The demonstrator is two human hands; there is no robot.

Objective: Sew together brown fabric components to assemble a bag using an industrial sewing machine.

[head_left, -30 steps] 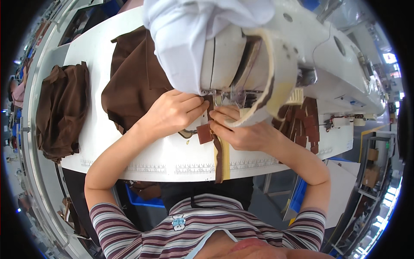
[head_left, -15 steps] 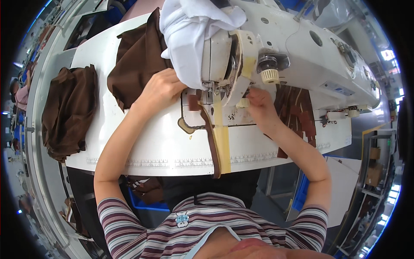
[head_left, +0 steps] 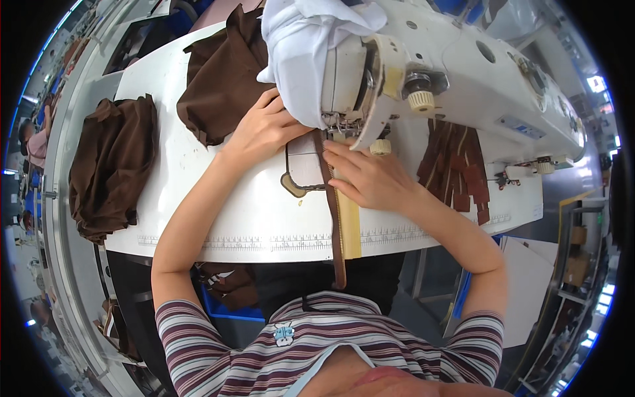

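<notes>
On the white bench (head_left: pixel 231 192), a brown zip (head_left: pixel 335 218) is laid up to the sewing machine (head_left: pixel 463 73), touched by the loosely spread fingers of the right hand (head_left: pixel 376 180) — the left hand's (head_left: pixel 264 129) pinch cannot be told — and could be skewed by its overhanging end

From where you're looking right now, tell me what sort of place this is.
Most likely a sewing workshop or factory floor: a white sewing machine stands on the worktable, a brown zipper strip leads toward its needle area, and crumpled brown fabric lies at the left.
</notes>
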